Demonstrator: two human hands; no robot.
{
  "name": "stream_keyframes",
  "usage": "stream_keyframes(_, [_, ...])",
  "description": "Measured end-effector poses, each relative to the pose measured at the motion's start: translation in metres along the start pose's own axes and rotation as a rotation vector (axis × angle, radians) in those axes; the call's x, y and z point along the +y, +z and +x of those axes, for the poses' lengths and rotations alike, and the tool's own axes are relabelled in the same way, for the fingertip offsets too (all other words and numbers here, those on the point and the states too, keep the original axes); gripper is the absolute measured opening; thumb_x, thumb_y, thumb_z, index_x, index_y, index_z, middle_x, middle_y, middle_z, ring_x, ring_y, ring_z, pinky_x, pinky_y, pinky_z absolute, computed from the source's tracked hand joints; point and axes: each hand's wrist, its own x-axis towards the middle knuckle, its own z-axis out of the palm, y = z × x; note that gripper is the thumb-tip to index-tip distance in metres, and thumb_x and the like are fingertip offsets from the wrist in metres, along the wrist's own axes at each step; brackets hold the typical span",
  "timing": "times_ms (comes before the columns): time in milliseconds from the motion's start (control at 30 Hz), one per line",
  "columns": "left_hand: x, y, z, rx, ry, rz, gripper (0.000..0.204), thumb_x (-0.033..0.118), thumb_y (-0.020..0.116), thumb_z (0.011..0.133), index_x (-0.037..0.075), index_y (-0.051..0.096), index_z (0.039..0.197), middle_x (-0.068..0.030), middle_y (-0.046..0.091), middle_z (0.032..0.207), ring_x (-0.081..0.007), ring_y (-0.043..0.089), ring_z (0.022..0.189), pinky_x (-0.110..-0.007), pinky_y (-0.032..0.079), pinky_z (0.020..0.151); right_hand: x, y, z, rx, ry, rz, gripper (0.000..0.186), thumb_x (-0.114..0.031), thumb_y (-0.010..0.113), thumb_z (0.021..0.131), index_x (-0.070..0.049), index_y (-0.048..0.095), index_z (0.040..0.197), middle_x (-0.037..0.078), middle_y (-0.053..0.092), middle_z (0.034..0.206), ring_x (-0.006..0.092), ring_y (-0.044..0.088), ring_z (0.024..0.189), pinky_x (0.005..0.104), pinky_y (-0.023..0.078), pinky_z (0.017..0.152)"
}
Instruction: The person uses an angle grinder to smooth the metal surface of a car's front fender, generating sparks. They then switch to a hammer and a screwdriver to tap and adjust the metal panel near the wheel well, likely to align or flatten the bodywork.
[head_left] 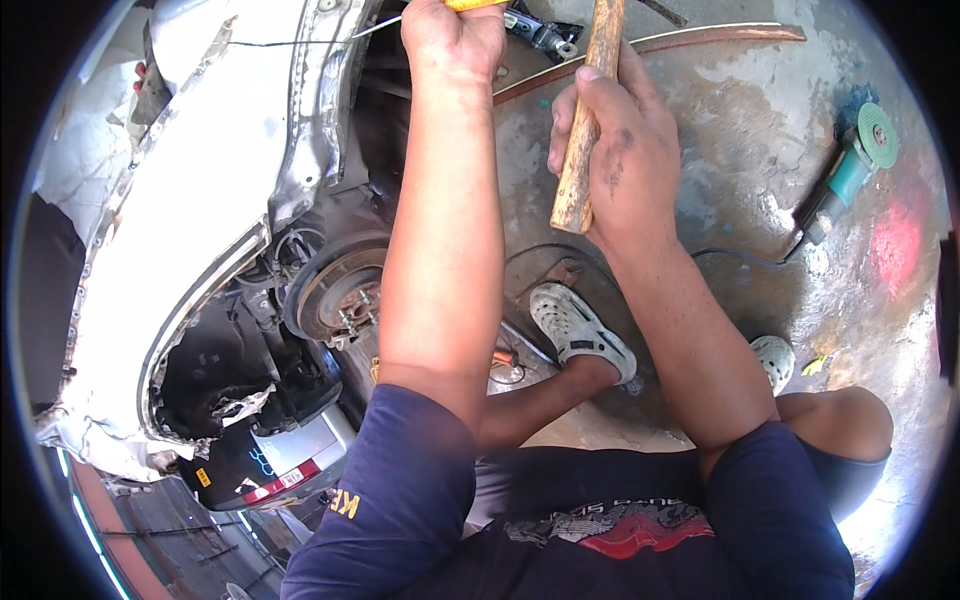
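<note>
At the top edge, my left hand is closed on a yellow handle, mostly hidden or out of view, beside the bare metal edge of a white car body panel. My right hand grips a wooden handle held upright in the picture, whose upper end leaves the frame. Below the panel's wheel arch, an exposed brake disc with hub sits partly behind my left forearm.
An angle grinder with its cord lies on the stained concrete floor at the right. Long strips and a metal part lie at the top. My feet in clogs are below. A car rear shows lower left.
</note>
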Motion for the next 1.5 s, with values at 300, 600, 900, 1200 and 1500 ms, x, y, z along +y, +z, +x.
stream_keyframes(300, [0.000, -0.004, 0.002, 0.039, -0.047, 0.020, 0.030, -0.018, 0.050, 0.084, 0.002, 0.060, 0.103, -0.0101, 0.065, 0.111, -0.0293, 0.068, 0.124, -0.050, 0.051, 0.116, 0.018, 0.002, 0.001, 0.048, -0.023, 0.024, 0.031, -0.018, 0.054, 0.106, -0.001, 0.058, 0.131, 0.006, 0.060, 0.076, 0.0135, 0.058, 0.056, 0.0273, 0.050, 0.051])
stream_keyframes(600, [-0.003, 0.003, 0.004, 0.069, -0.027, 0.009, 0.031, -0.017, 0.047, 0.085, 0.004, 0.058, 0.105, -0.0085, 0.063, 0.111, -0.0292, 0.067, 0.126, -0.051, 0.052, 0.114, 0.020, 0.006, 0.000, 0.091, -0.089, 0.013, 0.041, -0.017, 0.055, 0.105, -0.001, 0.056, 0.144, 0.005, 0.060, 0.076, 0.0121, 0.056, 0.057, 0.0275, 0.051, 0.052])
stream_keyframes(900, [-0.005, -0.003, 0.020, 0.097, 0.048, 0.003, 0.028, -0.014, 0.046, 0.087, 0.004, 0.058, 0.104, -0.0086, 0.063, 0.112, -0.0291, 0.067, 0.125, -0.052, 0.052, 0.112, -0.009, -0.009, 0.033, 0.122, -0.087, -0.137, 0.048, -0.016, 0.052, 0.105, -0.002, 0.050, 0.151, 0.002, 0.057, 0.072, 0.0119, 0.053, 0.050, 0.0264, 0.048, 0.047])
stream_keyframes(1200, [-0.004, 0.001, 0.036, 0.129, 0.117, 0.025, 0.024, -0.011, 0.048, 0.088, 0.005, 0.057, 0.103, -0.0128, 0.066, 0.111, -0.0295, 0.069, 0.121, -0.054, 0.051, 0.113, -0.035, -0.048, 0.089, -0.133, 0.130, -0.294, 0.026, -0.020, 0.057, 0.103, -0.003, 0.065, 0.122, 0.003, 0.060, 0.073, 0.0127, 0.056, 0.053, 0.0270, 0.047, 0.047])
stream_keyframes(1500, [0.000, -0.004, 0.035, 0.150, 0.140, 0.102, 0.024, -0.009, 0.048, 0.092, 0.005, 0.056, 0.109, -0.0096, 0.062, 0.105, -0.0299, 0.063, 0.130, -0.058, 0.049, 0.111, -0.023, -0.072, 0.131, -0.267, 0.227, -0.192, 0.018, -0.022, 0.056, 0.105, -0.005, 0.062, 0.105, 0.003, 0.061, 0.072, 0.0139, 0.057, 0.053, 0.0281, 0.047, 0.045])
